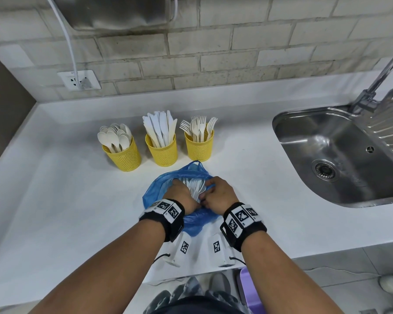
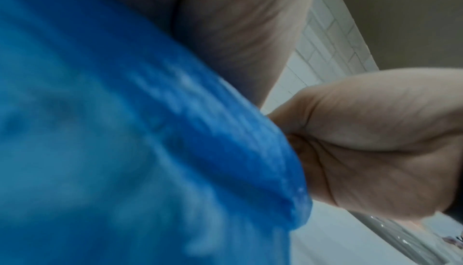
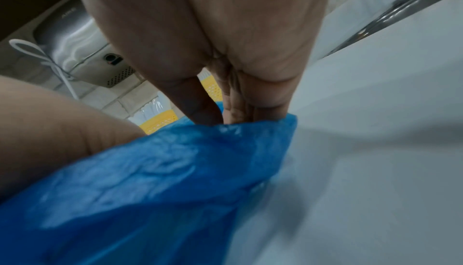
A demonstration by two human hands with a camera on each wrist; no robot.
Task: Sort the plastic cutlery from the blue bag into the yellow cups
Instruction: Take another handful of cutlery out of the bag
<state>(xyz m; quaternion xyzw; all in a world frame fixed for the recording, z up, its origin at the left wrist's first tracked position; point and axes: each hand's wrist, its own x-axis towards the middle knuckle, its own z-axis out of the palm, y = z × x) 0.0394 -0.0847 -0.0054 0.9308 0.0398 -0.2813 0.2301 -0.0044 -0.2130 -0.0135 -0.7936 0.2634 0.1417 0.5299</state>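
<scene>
Three yellow cups stand in a row on the white counter: spoons [image 1: 120, 152] on the left, knives [image 1: 161, 150] in the middle, forks [image 1: 199, 146] on the right. In front of them lies the crumpled blue bag [image 1: 161, 189], white cutlery [image 1: 194, 185] showing in its mouth. My left hand [image 1: 179, 191] reaches into the mouth from the left. The bag [image 2: 125, 150] hides its fingers in the left wrist view. My right hand [image 1: 218, 196] pinches the bag's right edge between thumb and fingers [image 3: 233, 114], and the plastic [image 3: 150, 170] hangs below them.
A steel sink [image 1: 340, 152] with a faucet [image 1: 377, 87] is sunk into the counter at the right. On the brick wall behind are a socket [image 1: 78, 80] with a white cable and a metal hand dryer [image 1: 114, 10]. The counter's front edge runs just under my wrists.
</scene>
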